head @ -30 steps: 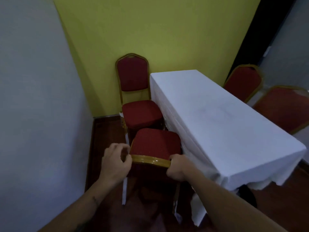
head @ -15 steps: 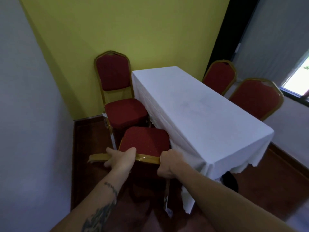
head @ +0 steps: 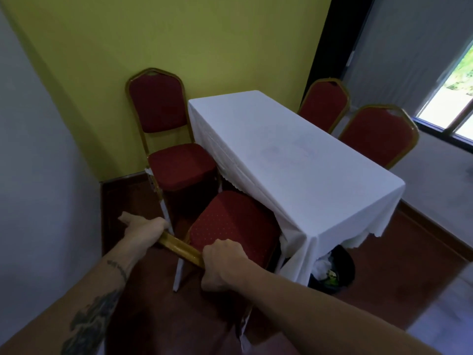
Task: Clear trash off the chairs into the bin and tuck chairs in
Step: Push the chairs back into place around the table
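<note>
A red padded chair with a gold frame point(head: 230, 221) stands right below me, its seat partly under the white tablecloth. My left hand point(head: 143, 226) and my right hand point(head: 222, 262) both grip the gold top rail of its backrest point(head: 180, 248). The seat carries no trash. A black bin point(head: 340, 265) with white and green trash inside stands on the floor under the table's near right corner.
A table under a white cloth point(head: 294, 160) fills the middle. A second red chair point(head: 169, 139) stands at the far left by the yellow wall, its seat beside the table edge. Two more red chairs point(head: 325, 103) point(head: 378, 134) stand along the table's right side. White wall at left.
My left hand closed on the backrest rail and the chair turned, its seat swinging right, toward the table. My view shifted right, bringing the bin and the window into sight.
</note>
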Demonstrator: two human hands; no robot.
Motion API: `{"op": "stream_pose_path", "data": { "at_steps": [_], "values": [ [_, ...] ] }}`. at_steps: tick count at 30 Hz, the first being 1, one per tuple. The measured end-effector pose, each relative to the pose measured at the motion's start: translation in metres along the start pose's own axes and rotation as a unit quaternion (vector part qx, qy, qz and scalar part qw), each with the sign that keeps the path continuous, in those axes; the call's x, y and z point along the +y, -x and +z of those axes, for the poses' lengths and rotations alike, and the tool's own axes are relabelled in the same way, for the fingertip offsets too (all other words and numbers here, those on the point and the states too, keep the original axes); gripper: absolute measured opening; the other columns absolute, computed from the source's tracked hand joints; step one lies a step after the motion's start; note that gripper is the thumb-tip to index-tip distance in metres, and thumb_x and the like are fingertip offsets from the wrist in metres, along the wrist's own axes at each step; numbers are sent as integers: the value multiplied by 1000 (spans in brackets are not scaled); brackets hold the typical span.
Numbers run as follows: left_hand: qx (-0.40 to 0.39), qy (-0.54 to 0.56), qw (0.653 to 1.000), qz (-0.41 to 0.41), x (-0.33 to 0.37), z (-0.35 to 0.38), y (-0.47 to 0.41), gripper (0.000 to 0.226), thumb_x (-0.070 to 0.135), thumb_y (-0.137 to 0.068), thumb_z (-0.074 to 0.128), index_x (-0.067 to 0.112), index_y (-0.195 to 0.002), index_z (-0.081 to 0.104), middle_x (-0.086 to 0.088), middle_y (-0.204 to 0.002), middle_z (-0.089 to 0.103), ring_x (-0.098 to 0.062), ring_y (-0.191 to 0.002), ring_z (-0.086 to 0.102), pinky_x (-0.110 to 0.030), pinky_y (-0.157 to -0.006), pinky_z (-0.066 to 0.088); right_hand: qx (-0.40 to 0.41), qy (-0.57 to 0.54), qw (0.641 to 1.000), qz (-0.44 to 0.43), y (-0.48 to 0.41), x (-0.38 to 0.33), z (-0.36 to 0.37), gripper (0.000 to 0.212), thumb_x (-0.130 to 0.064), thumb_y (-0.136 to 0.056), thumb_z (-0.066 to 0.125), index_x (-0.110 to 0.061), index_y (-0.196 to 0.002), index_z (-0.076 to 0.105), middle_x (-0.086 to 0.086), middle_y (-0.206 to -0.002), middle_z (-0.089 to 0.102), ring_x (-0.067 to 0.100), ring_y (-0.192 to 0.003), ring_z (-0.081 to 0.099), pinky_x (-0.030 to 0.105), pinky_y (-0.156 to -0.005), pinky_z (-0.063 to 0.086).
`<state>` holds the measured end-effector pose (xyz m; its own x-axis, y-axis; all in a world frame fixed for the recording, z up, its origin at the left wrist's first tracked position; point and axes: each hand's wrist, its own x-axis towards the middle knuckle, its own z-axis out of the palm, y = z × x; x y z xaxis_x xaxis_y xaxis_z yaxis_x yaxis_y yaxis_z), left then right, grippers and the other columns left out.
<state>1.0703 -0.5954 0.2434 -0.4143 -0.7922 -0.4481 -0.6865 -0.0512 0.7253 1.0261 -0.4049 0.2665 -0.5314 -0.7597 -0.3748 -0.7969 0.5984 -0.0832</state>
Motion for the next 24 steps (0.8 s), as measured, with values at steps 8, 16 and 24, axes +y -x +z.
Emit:
{"op": "stream_pose_path", "data": {
  "at_steps": [8, 16, 24],
  "values": [
    [-78, -36, 996, 36, 26, -6, -24, 96, 15, -68, 72, -4, -145, 20, -15, -91, 66, -27, -80, 70, -46, -71, 62, 6, -4, 1000, 5, -19, -4, 2, 36, -37, -81, 69, -11, -105, 63, 5, -80, 51, 29, -80, 63, 38, -66, 53],
    [-86, 90, 991, 47, 42, -5, -48, 106, 12, -77, 66, 14, -153, -8, -12, -114, 54, -24, -84, 64, -44, -77, 59, 40, -94, 994, 46, -55, 8, 14, 48, -49, -84, 61, -14, -116, 54, 10, -111, 61, 33, -98, 62, 42, -73, 45],
    [-49, 93, 994, -3, 43, 16, -44, 88, 4, -78, 64, 12, -145, 8, -7, -103, 48, -20, -76, 54, -32, -49, 49, -31, -228, 968, 100, -90, -4, 12, 69, -46, -80, 64, -17, -139, 41, 13, -132, 54, 38, -119, 55, 48, -98, 44]
  ]
}}
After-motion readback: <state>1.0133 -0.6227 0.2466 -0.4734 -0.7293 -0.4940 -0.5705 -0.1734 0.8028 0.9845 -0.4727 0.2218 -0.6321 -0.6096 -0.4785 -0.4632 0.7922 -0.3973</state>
